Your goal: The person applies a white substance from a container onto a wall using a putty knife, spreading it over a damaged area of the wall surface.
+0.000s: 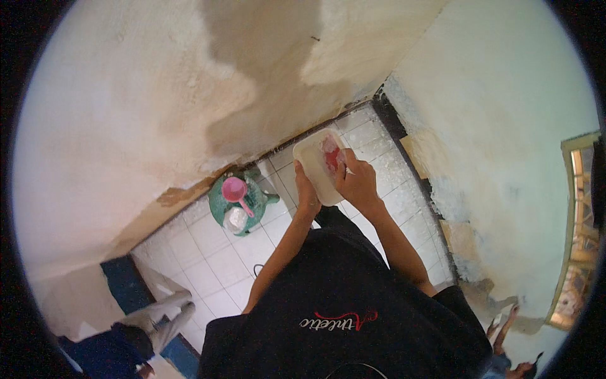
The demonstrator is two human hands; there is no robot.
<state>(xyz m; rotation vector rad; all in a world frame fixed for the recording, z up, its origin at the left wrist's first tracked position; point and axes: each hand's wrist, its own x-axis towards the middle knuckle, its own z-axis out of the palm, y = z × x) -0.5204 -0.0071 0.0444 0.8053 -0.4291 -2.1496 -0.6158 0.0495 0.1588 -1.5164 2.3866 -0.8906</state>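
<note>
A cream-coloured rectangular plastic tub (307, 155) is held out in front of my body above the tiled floor. My left hand (307, 189) grips its left side, thumb along the rim and the other fingers hidden beneath. Closed around a red flat scraper (331, 153), my right hand (358, 182) is at the tub's right side. Whitish paste smears the scraper, which lies over the inside of the tub. Its grip is mostly covered by my fingers.
A green plastic stool (219, 205) stands left by the wall, bearing a pink dipper (234, 189) and a white lump or bag (235, 220). Patchy walls (139, 126) meet at a corner ahead. One person (110, 350) is at lower left, another (505, 354) at lower right.
</note>
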